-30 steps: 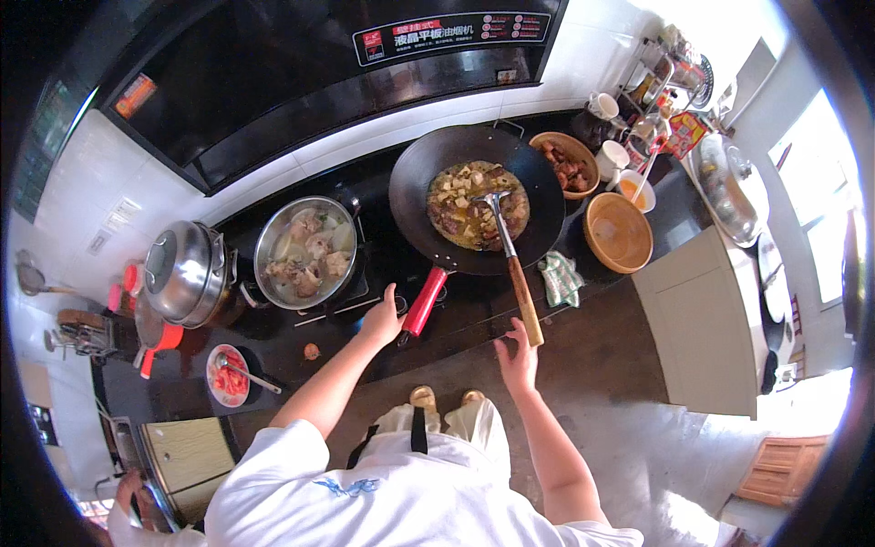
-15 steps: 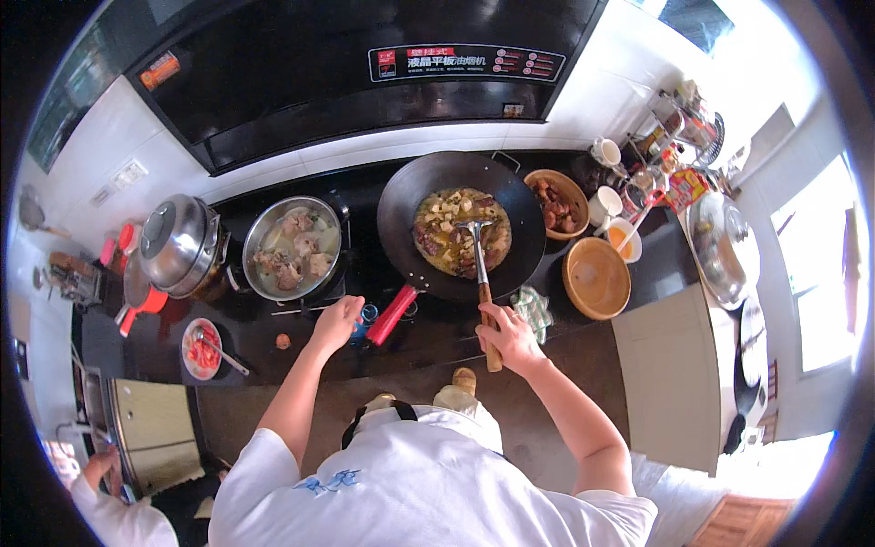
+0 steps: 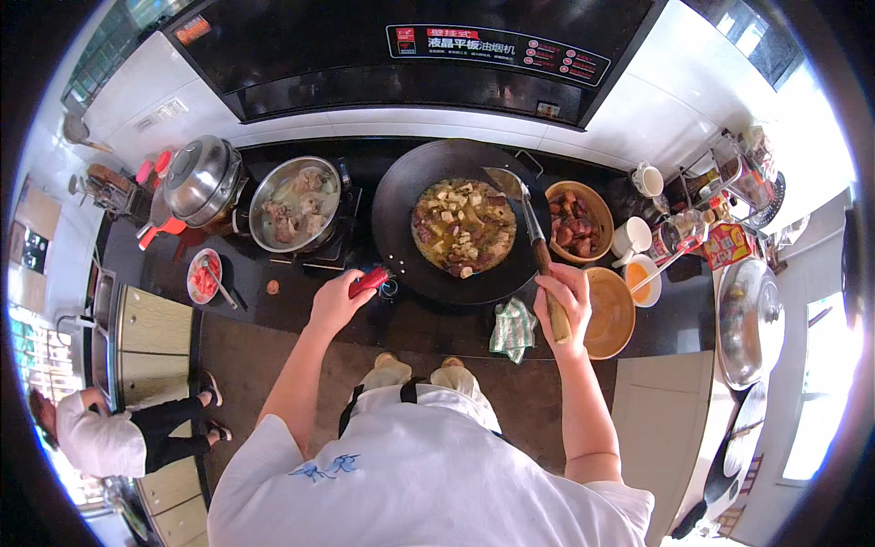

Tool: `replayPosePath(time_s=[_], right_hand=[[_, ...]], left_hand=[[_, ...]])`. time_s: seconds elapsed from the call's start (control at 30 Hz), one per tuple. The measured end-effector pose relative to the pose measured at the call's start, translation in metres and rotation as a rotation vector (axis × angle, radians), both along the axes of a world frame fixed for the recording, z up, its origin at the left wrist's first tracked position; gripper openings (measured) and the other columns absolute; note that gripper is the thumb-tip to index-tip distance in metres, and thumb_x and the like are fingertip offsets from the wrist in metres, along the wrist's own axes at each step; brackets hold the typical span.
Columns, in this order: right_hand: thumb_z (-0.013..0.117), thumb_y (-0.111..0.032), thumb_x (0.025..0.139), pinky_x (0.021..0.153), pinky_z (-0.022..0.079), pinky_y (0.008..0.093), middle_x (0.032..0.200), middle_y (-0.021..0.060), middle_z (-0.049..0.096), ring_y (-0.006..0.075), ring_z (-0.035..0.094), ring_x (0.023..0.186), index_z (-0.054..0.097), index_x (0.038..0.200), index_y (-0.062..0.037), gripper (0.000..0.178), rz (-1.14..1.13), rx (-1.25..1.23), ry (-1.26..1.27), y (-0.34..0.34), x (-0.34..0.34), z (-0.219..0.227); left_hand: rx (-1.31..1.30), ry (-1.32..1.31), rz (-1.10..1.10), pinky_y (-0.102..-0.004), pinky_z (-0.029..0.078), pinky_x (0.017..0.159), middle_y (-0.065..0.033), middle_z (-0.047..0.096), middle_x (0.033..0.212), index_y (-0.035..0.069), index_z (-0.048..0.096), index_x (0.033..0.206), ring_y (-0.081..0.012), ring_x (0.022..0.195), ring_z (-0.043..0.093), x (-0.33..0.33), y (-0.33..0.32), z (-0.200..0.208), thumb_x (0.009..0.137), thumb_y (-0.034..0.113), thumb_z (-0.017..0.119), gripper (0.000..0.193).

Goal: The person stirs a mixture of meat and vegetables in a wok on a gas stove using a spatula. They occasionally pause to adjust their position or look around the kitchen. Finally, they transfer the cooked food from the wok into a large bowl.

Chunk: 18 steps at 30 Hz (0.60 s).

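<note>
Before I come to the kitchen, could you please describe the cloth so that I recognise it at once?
Find the large dark wok on the black counter. Near its lower right, at the counter's front edge, just left of the right hand, lies the cloth. Crumpled and green-and-white, it differs from the smooth brown bowl farther right.

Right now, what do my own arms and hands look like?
Your left hand and right hand are ungloved, and your forearms are bare. The loose, short white sleeves belong to a white top with a blue motif on its left side.
</note>
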State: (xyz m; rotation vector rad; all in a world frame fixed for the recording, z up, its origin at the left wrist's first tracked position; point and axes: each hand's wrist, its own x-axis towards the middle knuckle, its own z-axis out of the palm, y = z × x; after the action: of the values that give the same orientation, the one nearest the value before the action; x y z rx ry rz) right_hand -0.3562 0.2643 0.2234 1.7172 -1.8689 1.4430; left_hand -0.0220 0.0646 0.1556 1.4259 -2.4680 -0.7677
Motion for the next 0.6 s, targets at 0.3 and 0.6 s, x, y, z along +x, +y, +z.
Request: replayPosePath(time_s=[0.3,0.6], right_hand=[[0.07,0.001,0.085,0.076,0.055,0.0347,0.102,0.0116,0.062,0.0256,0.065,0.086,0.071,0.096,-0.0045,0.013,-0.126,0.003,-0.054,-0.012,-0.011,0.014],[0.067,-0.009,0.088,0.067,0.054,0.0307,0.081,0.0103,0.066,0.0221,0.068,0.07,0.07,0.086,-0.0008,0.009,-0.366,0.167,-0.3,-0.034,-0.035,0.055]], left_hand=[[0.01,0.028,-0.033,-0.0441,0.054,0.073,-0.0178,0.072,0.094,0.011,0.063,0.117,-0.0358,0.085,0.07,0.002,-0.002,-0.007,0.087,0.045,0.072,0.047],[-0.001,0.07,-0.029,-0.0451,0.053,0.071,-0.0138,0.071,0.09,0.012,0.062,0.109,-0.0352,0.085,0.068,0.0,0.0,-0.004,0.087,0.039,0.073,0.036]])
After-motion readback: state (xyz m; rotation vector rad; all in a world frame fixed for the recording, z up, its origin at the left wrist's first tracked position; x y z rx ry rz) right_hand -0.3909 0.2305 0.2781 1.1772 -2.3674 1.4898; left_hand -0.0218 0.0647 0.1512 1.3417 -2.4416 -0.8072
